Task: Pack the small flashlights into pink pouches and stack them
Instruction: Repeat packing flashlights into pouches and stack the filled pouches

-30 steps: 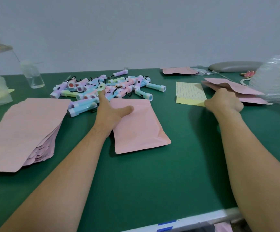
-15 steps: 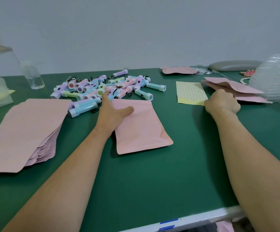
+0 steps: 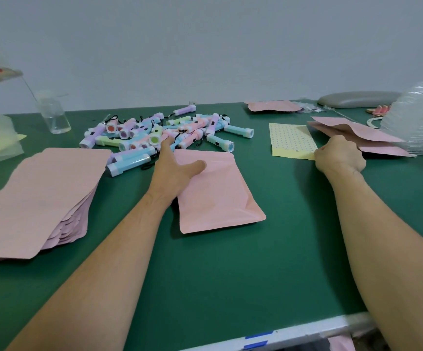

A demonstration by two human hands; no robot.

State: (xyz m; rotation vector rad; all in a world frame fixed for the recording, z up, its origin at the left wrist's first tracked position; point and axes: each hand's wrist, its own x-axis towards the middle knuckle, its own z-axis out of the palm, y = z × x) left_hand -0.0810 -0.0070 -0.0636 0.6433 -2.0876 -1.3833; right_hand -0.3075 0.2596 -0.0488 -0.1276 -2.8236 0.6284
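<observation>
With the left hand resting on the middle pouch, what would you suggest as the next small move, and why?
Probably pick one flashlight with the left hand: it lies open on the pouch, its fingers touching the flashlight pile, while the right hand sits curled by the yellow sheet.

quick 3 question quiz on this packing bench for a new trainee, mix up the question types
1. True or false: the left hand rests on the middle pink pouch.
2. The thick pouch stack lies on the person's: A) left B) right C) lap.
3. What colour is the dotted sheet beside the right hand?
Key: 1 true; 2 A; 3 yellow.
</observation>
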